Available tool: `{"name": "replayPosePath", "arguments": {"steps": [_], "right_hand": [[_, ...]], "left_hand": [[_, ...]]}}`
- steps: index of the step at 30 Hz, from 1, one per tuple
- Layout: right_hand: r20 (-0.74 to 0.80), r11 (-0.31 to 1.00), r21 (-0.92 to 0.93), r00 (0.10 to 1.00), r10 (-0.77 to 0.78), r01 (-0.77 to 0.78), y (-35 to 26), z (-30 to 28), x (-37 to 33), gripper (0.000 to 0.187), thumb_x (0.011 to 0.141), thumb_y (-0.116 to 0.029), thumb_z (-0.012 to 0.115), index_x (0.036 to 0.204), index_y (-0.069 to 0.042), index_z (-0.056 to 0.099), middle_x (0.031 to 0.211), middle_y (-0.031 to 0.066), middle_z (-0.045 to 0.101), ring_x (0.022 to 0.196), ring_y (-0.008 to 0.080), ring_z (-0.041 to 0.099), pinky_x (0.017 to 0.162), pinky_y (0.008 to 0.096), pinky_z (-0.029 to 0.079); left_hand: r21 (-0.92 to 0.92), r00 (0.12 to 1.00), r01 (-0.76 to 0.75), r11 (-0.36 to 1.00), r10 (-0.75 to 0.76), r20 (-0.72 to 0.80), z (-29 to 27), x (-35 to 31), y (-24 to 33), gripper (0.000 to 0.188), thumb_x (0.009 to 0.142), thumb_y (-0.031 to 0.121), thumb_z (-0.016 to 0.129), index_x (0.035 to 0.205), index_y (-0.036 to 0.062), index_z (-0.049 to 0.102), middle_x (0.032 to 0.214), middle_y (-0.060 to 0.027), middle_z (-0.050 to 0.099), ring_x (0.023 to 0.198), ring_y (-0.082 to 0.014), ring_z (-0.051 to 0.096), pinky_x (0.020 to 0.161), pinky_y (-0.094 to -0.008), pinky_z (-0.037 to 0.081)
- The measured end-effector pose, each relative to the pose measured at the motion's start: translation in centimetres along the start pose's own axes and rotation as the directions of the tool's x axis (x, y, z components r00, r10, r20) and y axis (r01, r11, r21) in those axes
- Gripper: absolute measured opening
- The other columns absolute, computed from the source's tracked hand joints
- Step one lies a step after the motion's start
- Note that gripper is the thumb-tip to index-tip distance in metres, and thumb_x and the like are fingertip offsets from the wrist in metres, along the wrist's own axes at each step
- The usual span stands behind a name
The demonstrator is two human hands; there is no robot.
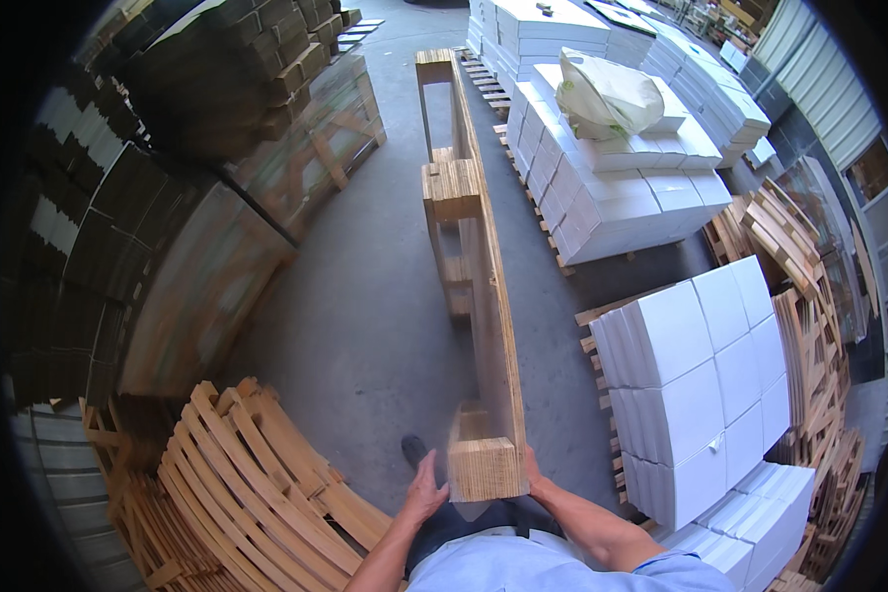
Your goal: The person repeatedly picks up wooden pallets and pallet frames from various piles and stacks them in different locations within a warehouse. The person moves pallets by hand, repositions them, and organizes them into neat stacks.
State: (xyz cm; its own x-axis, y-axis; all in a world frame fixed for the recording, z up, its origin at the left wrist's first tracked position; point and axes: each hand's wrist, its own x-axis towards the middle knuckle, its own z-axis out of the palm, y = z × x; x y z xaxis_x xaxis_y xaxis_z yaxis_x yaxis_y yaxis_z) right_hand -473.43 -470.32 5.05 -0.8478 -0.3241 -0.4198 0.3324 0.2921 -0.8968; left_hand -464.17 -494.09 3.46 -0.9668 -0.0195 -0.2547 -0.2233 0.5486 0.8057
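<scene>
A long wooden pallet (498, 326) with thick layered-wood blocks stands on its edge in front of me and stretches away down the middle. Its near end block (485, 470) is close to my body. On the left of that block, my left hand (428, 490) is closed at its side, the thumb pointing up. At the pallet's right face my right hand (537, 476) grips it, with most of its fingers hidden behind the wood. Whether the pallet's lower edge rests on the floor or hangs above it, I cannot tell.
Slatted wooden pallets (257, 474) are stacked at near left. Brown bundles (217, 74) and a wood-framed stack (335, 128) stand at far left. On the right are pallets of white boxes (696, 365), a plastic-topped white stack (622, 197), and more wooden pallets (809, 335). Grey floor (355, 296) lies between.
</scene>
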Motion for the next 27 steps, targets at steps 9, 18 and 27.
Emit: {"name": "replayPosePath", "arguments": {"steps": [9,18,27], "right_hand": [[0.029,0.991,0.017,0.991,0.134,-0.134,0.6,1.8,0.6,0.062,0.091,-0.027,0.06,0.145,-0.009,0.036,0.133,0.0205,0.054,0.121,0.0349,0.054,0.102,0.0394,0.042],[-0.123,0.726,-0.606,0.864,-0.489,0.325,-15.3,1.7,7.2,0.038,0.082,-0.015,0.066,0.117,-0.002,0.06,0.112,0.0217,0.066,0.104,0.039,0.064,0.087,0.0433,0.052],[-0.306,0.901,-0.327,0.871,-0.385,0.284,-36.0,-4.5,18.1,0.035,0.073,-0.012,0.063,0.102,0.006,0.062,0.087,0.0176,0.069,0.079,0.0274,0.067,0.071,0.0363,0.052]], "left_hand": [[-0.303,0.994,-0.106,0.947,0.102,-0.028,0.0,4.3,0.7,0.059,0.088,0.007,0.058,0.143,0.0024,0.04,0.141,-0.0203,0.048,0.129,-0.0348,0.048,0.105,-0.0377,0.041],[0.272,0.906,-0.341,0.9,0.392,-0.162,-14.0,13.3,11.2,0.056,0.076,0.028,0.074,0.12,-0.0014,0.055,0.099,-0.0193,0.066,0.084,-0.0358,0.065,0.074,-0.043,0.052],[0.212,0.848,-0.244,0.946,0.314,-0.427,-24.4,28.3,25.9,0.055,0.085,0.048,0.068,0.111,0.0004,0.06,0.091,-0.0198,0.068,0.084,-0.0376,0.066,0.072,-0.0434,0.053]]}}
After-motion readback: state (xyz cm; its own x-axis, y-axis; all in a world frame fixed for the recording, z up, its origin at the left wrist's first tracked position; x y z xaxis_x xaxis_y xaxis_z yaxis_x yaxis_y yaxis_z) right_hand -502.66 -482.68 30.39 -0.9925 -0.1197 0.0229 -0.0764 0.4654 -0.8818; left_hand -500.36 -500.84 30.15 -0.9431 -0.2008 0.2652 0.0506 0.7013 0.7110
